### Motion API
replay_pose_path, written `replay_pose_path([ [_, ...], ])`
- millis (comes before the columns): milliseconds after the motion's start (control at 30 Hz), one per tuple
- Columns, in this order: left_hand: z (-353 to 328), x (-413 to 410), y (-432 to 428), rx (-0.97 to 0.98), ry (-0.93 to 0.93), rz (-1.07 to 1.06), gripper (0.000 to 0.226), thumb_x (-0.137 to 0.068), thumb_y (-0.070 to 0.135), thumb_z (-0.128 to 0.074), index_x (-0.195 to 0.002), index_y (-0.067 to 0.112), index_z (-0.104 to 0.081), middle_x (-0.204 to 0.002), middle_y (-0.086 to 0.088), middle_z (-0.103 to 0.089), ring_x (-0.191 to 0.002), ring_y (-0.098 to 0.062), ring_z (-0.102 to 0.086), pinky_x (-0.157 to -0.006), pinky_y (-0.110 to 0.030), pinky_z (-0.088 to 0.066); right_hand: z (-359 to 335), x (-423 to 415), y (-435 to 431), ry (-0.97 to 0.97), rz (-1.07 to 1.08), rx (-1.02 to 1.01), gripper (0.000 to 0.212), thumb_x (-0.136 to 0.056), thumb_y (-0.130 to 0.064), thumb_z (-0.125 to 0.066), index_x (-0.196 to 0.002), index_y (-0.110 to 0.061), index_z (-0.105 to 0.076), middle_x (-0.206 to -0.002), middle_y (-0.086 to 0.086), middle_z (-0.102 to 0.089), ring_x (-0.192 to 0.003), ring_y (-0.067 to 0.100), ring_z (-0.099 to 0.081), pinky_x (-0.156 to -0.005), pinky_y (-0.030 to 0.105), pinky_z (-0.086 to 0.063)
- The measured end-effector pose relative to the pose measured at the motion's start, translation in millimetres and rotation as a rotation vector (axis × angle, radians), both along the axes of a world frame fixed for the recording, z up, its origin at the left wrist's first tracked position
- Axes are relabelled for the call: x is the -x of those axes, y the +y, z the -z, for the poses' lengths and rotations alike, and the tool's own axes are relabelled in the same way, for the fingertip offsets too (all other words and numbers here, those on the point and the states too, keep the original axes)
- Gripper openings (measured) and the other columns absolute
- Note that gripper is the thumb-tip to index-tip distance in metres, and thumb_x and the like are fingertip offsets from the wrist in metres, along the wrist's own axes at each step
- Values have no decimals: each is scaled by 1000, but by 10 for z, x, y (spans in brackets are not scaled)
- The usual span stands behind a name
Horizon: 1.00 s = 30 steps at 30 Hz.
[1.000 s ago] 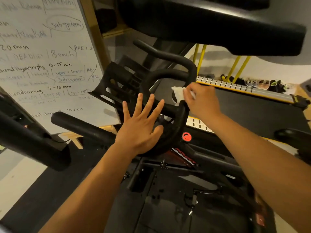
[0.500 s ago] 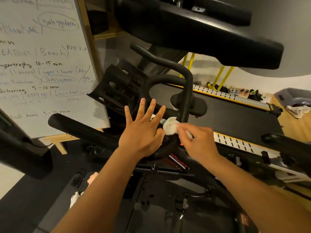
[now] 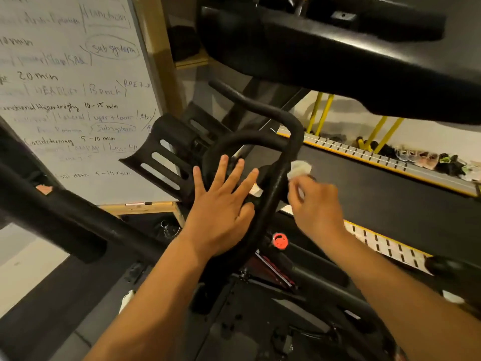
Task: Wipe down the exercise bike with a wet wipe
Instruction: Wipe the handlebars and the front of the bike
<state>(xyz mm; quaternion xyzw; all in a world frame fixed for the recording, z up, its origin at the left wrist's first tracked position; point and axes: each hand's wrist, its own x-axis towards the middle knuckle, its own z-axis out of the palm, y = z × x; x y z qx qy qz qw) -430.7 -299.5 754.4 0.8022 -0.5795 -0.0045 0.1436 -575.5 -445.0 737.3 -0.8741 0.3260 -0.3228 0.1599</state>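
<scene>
The exercise bike's black looped handlebar [image 3: 273, 199] curves through the middle of the view. My left hand [image 3: 221, 212] lies flat on its left side with the fingers spread and straight. My right hand [image 3: 316, 207] pinches a crumpled white wet wipe [image 3: 299, 169] and holds it against the right side of the handlebar's upright bar. A red knob [image 3: 280, 241] sits on the frame just below the handlebar. The bike's black frame [image 3: 260, 308] runs down between my forearms.
A whiteboard [image 3: 78, 100] with handwriting stands at the left. A black slotted tray [image 3: 166, 157] juts from the handlebar. A large black console [image 3: 338, 61] overhangs at the top. A treadmill deck [image 3: 390, 204] with yellow trim lies to the right, shoes [image 3: 429, 158] behind it.
My right hand has carried the wipe from the lower inner curve of the handlebar up and to the right side of the upright bar. The left hand stays flat on the handlebar.
</scene>
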Motion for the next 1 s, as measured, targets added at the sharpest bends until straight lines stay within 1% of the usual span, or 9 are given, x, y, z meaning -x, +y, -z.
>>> replay_pose_path([
  [133, -21, 176, -247, -51, -95, 9, 64, -94, 51, -7, -156, 39, -1, -165, 6, 9, -148, -17, 28, -114, -61, 21, 224, 199, -14, 324, -211, 247, 12, -86, -26, -63, -82, -15, -66, -60, 5, -65, -51, 33, -60, -43, 36, -48],
  [333, -27, 211, -225, -23, -79, -51, 62, -98, 58, -11, -156, 40, -3, -166, 4, 7, -149, -22, 26, -115, -54, 23, 189, 233, -143, -50, -307, 225, 25, -98, -26, -51, -90, -13, -71, -71, 4, -68, -56, 22, -61, -46, 33, -48],
  [467, -19, 217, -247, -6, -60, -44, 61, -98, 57, -12, -156, 40, -7, -166, 5, 0, -150, -21, 21, -118, -53, 19, -67, -80, -550, 47, -17, 165, 16, -94, -21, -56, -91, -11, -68, -83, 7, -66, -78, 28, -61, -58, 42, -51],
  [567, -5, 195, -244, 9, -51, -30, 63, -97, 58, -11, -157, 39, -6, -166, 5, -1, -151, -20, 19, -118, -51, 19, -105, -217, -698, 93, 4, -4, 14, -95, -24, -54, -97, -13, -61, -84, 6, -65, -78, 27, -59, -64, 42, -50],
  [733, -19, 190, -254, 19, -25, -39, 70, -93, 56, -9, -158, 30, -5, -165, 8, 3, -150, -15, 20, -119, -48, 18, -29, 168, -38, 212, -168, 82, 12, -95, -24, -55, -98, -13, -60, -81, 7, -65, -71, 28, -61, -58, 36, -43],
  [800, -31, 173, -237, 68, 63, -12, 68, -95, 51, -19, -158, 27, -11, -164, 10, -4, -150, -8, 14, -120, -45, 19, 1, 347, 204, 388, -398, 25, 20, -95, -34, -53, -105, -19, -63, -92, 2, -67, -82, 22, -63, -67, 32, -45],
  [867, -125, 157, -186, 146, 329, 30, 57, -99, 39, -36, -154, 26, -28, -156, 16, -26, -147, 3, -1, -119, -31, 18, -105, 385, 270, 256, -422, -125, 22, -93, -37, -53, -99, -22, -67, -90, -6, -69, -81, 11, -64, -71, 30, -49],
  [933, -256, 148, -123, 234, 625, 78, 37, -102, 26, -47, -139, 24, -53, -135, 19, -54, -140, 8, -26, -120, -18, -3, -294, 302, 178, -44, -331, -230, 13, -92, -31, -57, -91, -24, -67, -85, -13, -66, -80, 0, -59, -73, 17, -45],
  [1000, -378, 198, -81, 291, 740, 117, 27, -98, 22, -59, -123, 18, -67, -117, 12, -69, -119, 2, -57, -106, -17, -39, -524, 177, 108, -128, -280, -292, 10, -94, -23, -59, -88, -30, -62, -91, -12, -58, -86, -4, -53, -74, 8, -37],
])
